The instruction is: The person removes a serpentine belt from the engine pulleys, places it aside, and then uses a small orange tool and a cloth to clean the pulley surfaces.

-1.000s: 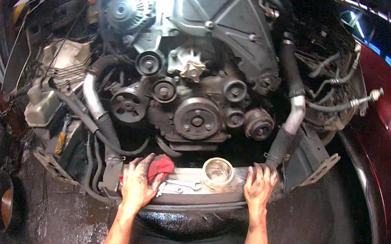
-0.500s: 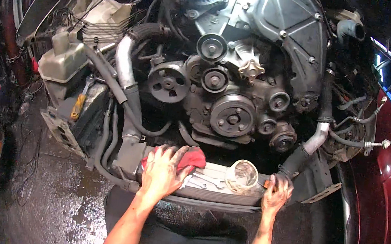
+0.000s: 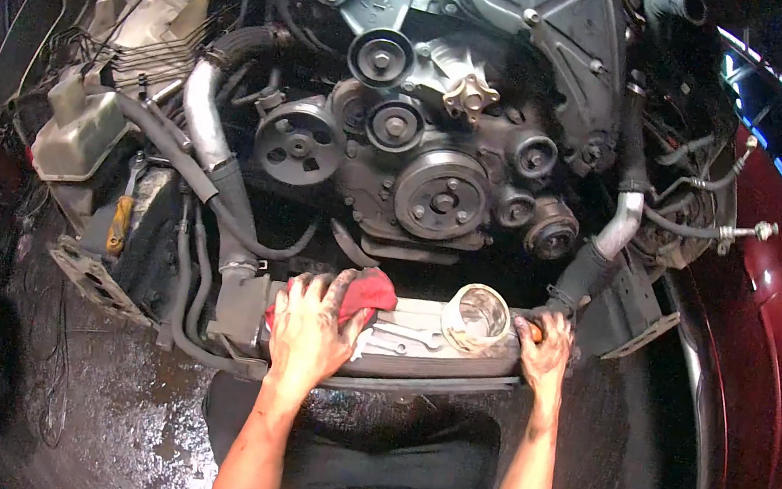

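My left hand (image 3: 314, 319) lies on a red rag (image 3: 372, 292) and presses it onto the metal crossmember (image 3: 415, 354) in front of the engine, fingers curled over the cloth. My right hand (image 3: 546, 347) is at the crossmember's right end, fingers closed around an orange-handled tool (image 3: 534, 332), most of which is hidden. Between the hands stand a dirty white cup (image 3: 476, 318) and a couple of flat wrenches (image 3: 398, 332) lying on the crossmember.
The exposed engine with its pulleys (image 3: 441, 194) fills the space above. A grey hose (image 3: 206, 126) runs down the left, another hose (image 3: 616, 228) down the right. A yellow-handled screwdriver (image 3: 118, 222) hangs at left. Red bodywork (image 3: 762, 330) curves at right. The floor (image 3: 114, 406) is wet.
My right hand, flat on the crossmember a second ago, has closed around the orange handle. My left hand stays on the rag. My head has shifted, so the engine sits further right in view.
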Demonstrator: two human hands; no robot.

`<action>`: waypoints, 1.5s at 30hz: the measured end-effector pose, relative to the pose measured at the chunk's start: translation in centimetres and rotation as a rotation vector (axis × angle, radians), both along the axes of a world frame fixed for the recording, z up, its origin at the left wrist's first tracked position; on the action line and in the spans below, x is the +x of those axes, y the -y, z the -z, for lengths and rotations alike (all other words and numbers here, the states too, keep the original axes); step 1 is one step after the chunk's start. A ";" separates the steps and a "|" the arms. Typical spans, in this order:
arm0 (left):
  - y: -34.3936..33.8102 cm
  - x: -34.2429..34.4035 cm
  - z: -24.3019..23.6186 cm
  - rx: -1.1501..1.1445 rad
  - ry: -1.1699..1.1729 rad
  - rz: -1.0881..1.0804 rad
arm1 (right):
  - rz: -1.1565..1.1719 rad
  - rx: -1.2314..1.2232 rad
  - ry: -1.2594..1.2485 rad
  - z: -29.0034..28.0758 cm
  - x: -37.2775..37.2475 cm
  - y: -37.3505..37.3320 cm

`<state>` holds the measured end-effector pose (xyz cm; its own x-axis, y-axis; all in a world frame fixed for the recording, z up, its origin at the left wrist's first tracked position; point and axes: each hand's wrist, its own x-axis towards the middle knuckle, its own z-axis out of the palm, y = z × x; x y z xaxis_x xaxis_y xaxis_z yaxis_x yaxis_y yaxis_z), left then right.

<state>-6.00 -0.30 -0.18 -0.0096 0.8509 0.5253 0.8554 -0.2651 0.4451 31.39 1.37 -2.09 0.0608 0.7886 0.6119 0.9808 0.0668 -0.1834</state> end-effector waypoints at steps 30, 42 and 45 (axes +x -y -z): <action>6.5 1.6 -1.1 0.265 0.827 0.103 | -1.059 -0.207 -0.716 -2.6 -20.8 8.4; 0.3 1.3 0.5 -0.005 -0.233 -0.057 | -0.120 0.185 0.000 -4.2 -0.7 2.4; 0.3 1.3 0.7 0.019 -0.221 -0.069 | -0.178 -0.036 0.075 -1.5 0.4 1.5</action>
